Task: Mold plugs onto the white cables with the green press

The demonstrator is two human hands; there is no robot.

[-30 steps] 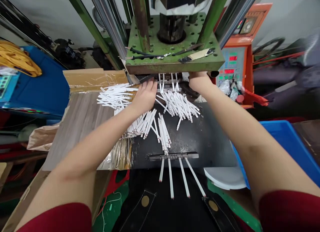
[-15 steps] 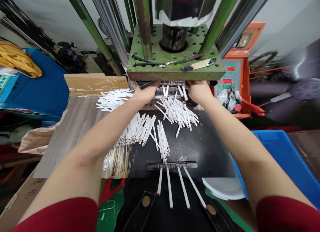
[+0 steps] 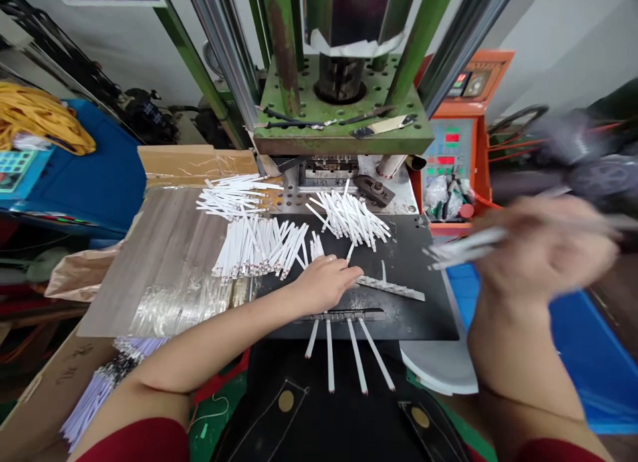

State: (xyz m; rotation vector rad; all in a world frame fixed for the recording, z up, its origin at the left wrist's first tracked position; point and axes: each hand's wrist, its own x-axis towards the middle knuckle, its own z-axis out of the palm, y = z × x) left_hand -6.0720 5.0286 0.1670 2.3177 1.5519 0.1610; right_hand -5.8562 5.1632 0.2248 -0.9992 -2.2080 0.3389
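Note:
My left hand (image 3: 323, 284) is over the black work plate (image 3: 421, 259), its fingers closed on the near end of a notched metal bar (image 3: 399, 290). One short white piece stands up from that bar. Close to my body lies a second, dark bar (image 3: 366, 314) with several long white strips pointing toward me. My right hand (image 3: 543, 249), smeared by motion, is raised at the right above a blue bin. Several white strips (image 3: 466, 247) stick out from its closed fingers. Piles of white strips (image 3: 351, 217) lie beyond my left hand and to its left (image 3: 259, 246).
A green press (image 3: 343, 139) stands ahead, with loose tools on its upper plate and a metal mould (image 3: 329, 169) beneath. An orange control box (image 3: 451, 163) is at the right, above the blue bin (image 3: 573, 355). At the left are a wood-grain board (image 3: 164, 229) and purple strips (image 3: 92, 399).
Both hands have come out from under the press. My left hand is now at the work plate with a notched bar; my right hand has swung far right with white strips in it.

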